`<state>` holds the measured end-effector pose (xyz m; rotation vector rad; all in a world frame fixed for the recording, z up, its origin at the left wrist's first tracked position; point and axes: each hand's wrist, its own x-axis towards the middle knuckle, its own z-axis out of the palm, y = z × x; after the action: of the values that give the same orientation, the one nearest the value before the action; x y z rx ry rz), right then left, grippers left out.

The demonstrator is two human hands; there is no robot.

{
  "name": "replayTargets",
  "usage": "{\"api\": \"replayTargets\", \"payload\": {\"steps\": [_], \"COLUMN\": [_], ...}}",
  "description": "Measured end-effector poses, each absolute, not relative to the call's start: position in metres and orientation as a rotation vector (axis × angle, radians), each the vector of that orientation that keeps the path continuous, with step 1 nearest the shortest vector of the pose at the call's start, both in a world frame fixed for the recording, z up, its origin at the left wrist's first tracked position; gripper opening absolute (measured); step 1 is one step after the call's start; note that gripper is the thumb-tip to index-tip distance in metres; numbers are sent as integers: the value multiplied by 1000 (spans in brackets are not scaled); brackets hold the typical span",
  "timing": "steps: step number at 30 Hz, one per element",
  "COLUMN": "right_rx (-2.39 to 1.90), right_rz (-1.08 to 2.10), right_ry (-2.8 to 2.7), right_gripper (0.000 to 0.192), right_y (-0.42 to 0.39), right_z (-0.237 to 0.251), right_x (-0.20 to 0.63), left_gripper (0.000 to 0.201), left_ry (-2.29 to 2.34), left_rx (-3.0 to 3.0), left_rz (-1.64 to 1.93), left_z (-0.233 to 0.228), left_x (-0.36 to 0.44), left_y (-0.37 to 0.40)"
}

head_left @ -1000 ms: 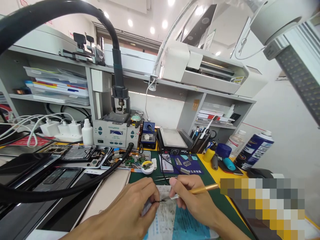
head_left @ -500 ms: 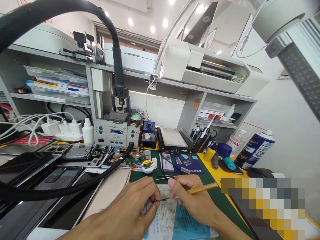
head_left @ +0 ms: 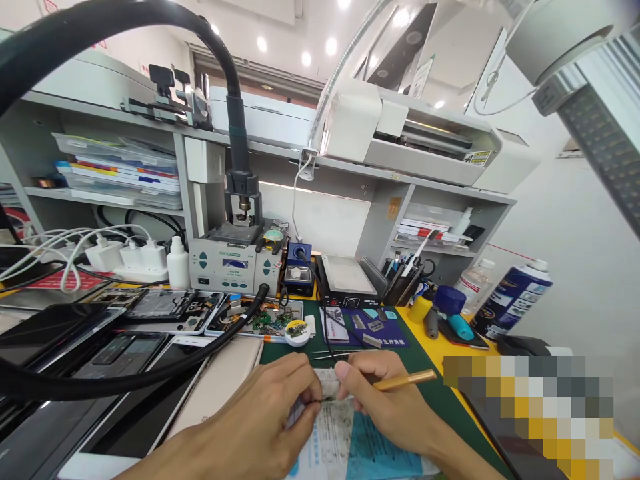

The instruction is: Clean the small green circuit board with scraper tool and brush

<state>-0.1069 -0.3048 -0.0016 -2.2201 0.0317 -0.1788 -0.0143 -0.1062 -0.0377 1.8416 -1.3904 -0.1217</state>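
Observation:
My left hand (head_left: 280, 400) is closed in a pinch over a printed sheet (head_left: 334, 443), holding the edge of a small, thin dark piece (head_left: 327, 401); its kind is too small to make out. Facing it, my right hand (head_left: 383, 393) grips a pen-shaped tool with a gold handle (head_left: 407, 381). The handle sticks out to the right past my fingers, while the working end points left toward the small piece; fingers mostly hide the tip. Just behind my hands, slim metal tweezers (head_left: 330, 355) lie on the green mat (head_left: 440, 407).
Phones and phone parts (head_left: 145, 393) fill the left side, crossed by a thick black hose (head_left: 200, 367). Behind stand a soldering station (head_left: 235, 267), a hot plate (head_left: 347, 280) and a round tub (head_left: 297, 332). Bottles and a spray can (head_left: 515, 297) are at right.
Almost nothing differs. The view shifts very slightly, and the gold handle has tipped a touch lower within my right hand. Both hands keep their places.

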Motion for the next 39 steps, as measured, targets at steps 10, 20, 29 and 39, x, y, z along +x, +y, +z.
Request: {"api": "replayTargets", "payload": {"steps": [10,20,29,39], "right_rx": [-2041,-2105,-2137,-2150], "right_rz": [12,-274,-193,-166], "right_ry": [43,80,20,21], "right_gripper": [40,42,42,40], "right_y": [-301,-307,-305,-304], "right_z": [6,-3,-3,-1], "right_x": [-108,-108,-109,-109], "left_gripper": [10,13,12,10], "left_ry": [-1384,-1397,-1413,-1416], "left_rx": [1850,1862,1845,1842], "left_rz": [-154,-137,-127,-111], "left_z": [-36,-38,-36,-39], "left_x": [-14,-13,-14,-13], "left_y": [-109,-109,-108,-108]}}
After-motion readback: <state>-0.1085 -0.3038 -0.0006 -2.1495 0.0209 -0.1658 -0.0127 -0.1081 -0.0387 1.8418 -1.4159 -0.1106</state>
